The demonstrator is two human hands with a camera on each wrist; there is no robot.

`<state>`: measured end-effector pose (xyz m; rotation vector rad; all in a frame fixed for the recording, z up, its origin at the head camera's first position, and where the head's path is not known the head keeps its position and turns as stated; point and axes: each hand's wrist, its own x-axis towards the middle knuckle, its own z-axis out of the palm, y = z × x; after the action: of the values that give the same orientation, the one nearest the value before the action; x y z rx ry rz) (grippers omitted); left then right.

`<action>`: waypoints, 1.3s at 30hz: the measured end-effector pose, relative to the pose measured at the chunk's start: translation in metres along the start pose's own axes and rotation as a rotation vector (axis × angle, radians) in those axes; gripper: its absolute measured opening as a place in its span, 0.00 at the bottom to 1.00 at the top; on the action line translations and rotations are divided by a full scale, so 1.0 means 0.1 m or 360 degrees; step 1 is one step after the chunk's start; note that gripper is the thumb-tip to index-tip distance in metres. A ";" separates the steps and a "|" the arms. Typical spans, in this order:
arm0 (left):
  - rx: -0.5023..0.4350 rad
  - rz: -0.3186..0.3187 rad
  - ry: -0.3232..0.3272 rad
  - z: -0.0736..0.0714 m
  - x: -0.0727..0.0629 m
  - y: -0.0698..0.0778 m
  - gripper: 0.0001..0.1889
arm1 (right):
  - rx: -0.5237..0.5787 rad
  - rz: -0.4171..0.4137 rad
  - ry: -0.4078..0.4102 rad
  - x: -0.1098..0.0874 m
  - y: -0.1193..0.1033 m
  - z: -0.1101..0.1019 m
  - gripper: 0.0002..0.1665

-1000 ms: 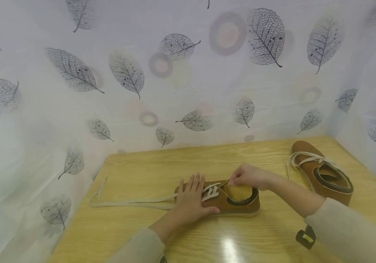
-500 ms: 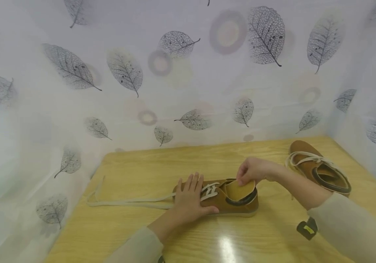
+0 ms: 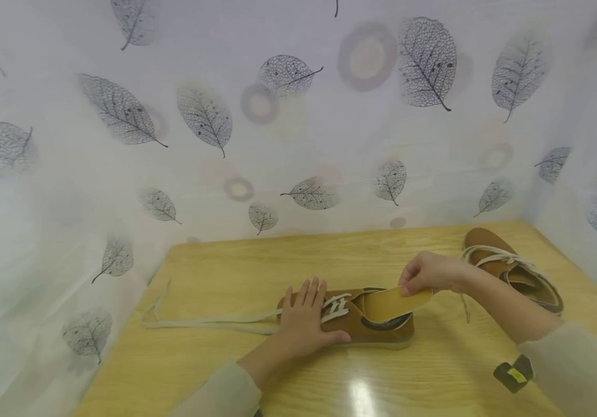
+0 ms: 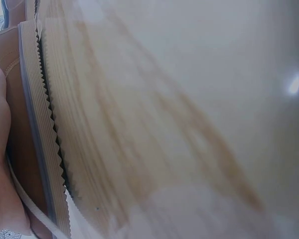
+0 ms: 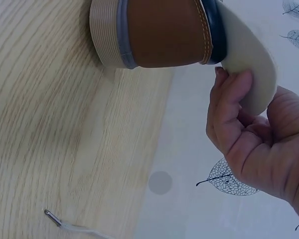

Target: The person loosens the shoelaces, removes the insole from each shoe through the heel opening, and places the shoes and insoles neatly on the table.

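The right hand (image 3: pixel 431 273) pinches the end of a tan insole (image 3: pixel 395 301) between thumb and fingers. The insole slants up out of the opening of a brown shoe (image 3: pixel 377 335), its other end inside; the right wrist view shows its underside as pale cream. The shoe rests sole down on the wooden table (image 3: pixel 236 266), toe left and heel right, with a dark padded collar, stitching at the heel and a ribbed, light sole. The left hand (image 3: pixel 304 318) lies over the toe with fingers extended, pressing rather than gripping. Pale laces (image 3: pixel 215 320) trail from the shoe to the left. At the far right, partly behind the right forearm, stands a second brown shoe (image 3: pixel 488 246) with laces across it. By the right sleeve, a dark device (image 3: pixel 513 373) bears a yellow patch too small to read.
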<state>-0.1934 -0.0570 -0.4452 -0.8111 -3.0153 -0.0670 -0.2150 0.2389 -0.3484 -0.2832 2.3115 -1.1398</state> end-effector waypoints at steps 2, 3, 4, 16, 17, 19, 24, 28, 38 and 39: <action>0.0007 -0.0004 -0.0005 0.01 0.00 0.00 0.63 | -0.0045 -0.0076 0.0042 -0.02 0.00 0.02 0.11; 0.0010 -0.0005 -0.0006 0.01 -0.01 -0.01 0.63 | -0.0079 -0.0117 0.0075 -0.03 0.00 0.04 0.12; 0.0012 -0.0006 -0.0007 0.01 -0.01 -0.01 0.62 | -0.0133 -0.0161 0.0115 -0.05 -0.01 0.06 0.12; 0.0025 -0.0017 -0.0001 0.02 -0.01 -0.02 0.62 | -0.1246 -0.1491 0.1131 -0.16 0.06 0.38 0.19; 0.0031 -0.0018 0.0003 0.02 -0.01 -0.02 0.62 | -0.1314 -0.1690 0.1191 -0.15 0.08 0.39 0.20; 0.0037 -0.0020 0.0010 0.02 -0.01 -0.03 0.62 | -0.1391 -0.2035 0.1257 -0.14 0.10 0.41 0.23; 0.0020 -0.0021 0.0010 0.02 0.00 -0.03 0.62 | -0.1494 -0.2515 0.1311 -0.15 0.11 0.43 0.19; 0.0014 -0.0025 -0.0005 0.01 0.00 -0.03 0.62 | -0.1654 -0.2557 0.1308 -0.19 0.16 0.43 0.17; 0.0011 -0.0013 -0.0007 0.00 0.01 0.00 0.62 | -0.1802 -0.2481 0.1270 -0.19 0.36 0.39 0.23; 0.0013 -0.0014 -0.0006 0.01 0.01 0.01 0.62 | -0.1803 -0.2493 0.1292 -0.20 0.37 0.39 0.23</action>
<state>-0.1940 -0.0558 -0.4458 -0.7986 -3.0208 -0.0536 -0.1755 0.2438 -0.3890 -2.7863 3.0514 -0.0949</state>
